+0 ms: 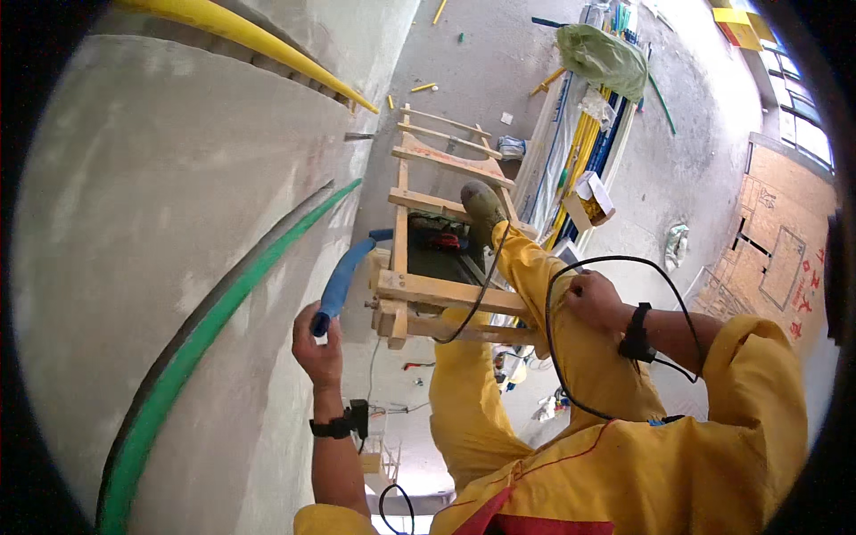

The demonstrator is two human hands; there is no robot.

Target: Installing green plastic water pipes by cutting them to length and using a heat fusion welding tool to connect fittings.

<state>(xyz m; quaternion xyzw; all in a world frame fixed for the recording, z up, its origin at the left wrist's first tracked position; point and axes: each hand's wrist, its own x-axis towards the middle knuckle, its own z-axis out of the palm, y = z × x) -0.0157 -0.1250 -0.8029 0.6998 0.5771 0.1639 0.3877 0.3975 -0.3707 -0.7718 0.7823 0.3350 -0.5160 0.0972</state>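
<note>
A blue pipe (341, 278) runs upward beside the wall, its open end toward me. My left hand (318, 346) is closed around that near end. Against my raised knee lies my right hand (593, 301), fingers curled in; whatever they may hold is hidden. In the wall left of the blue pipe, a green pipe (209, 325) lies along a cut groove. My left foot is out of sight, while one boot (482, 203) rests on the wooden ladder (446, 288) beneath me.
A yellow pipe (267, 45) sits in another wall groove at the upper left. Long pipes (584, 134) lie bundled on the floor under a green plastic bag (604, 61). Near them stands an open carton (588, 203). A black cable (615, 259) loops by my right arm. Marked boards (774, 236) are at right.
</note>
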